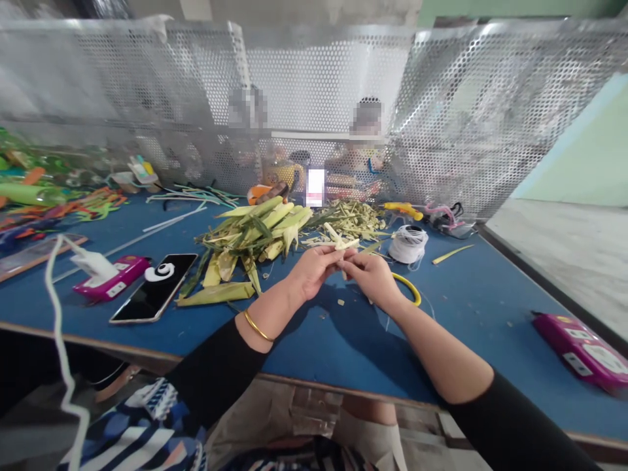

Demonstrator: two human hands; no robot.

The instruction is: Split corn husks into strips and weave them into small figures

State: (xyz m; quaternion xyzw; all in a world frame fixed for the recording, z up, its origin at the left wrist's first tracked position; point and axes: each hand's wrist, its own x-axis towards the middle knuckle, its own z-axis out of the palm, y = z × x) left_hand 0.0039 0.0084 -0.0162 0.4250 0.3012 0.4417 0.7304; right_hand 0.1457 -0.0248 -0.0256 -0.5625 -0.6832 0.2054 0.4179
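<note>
In the middle of the head view, my left hand (318,267) and my right hand (369,275) meet above the blue table. Pinched between their fingertips are pale, folded corn husk strips (345,244), whose ends stick out at the top. Both hands are closed on these strips; the fingers partly cover them. Just left of my left hand lies a heap of green-yellow corn husks (265,232). Behind the hands is a pile of short husk scraps (354,219). A spool of white thread (408,244) stands right of my right hand, with a curved yellow piece (411,288) nearer to me.
A smartphone (154,288) and a purple power socket (112,280) with a white cable lie to the left. Another purple socket (581,347) is at the right edge. A perforated metal screen (314,78) closes off the back, with people behind it. Colourful strips (88,204) are at far left.
</note>
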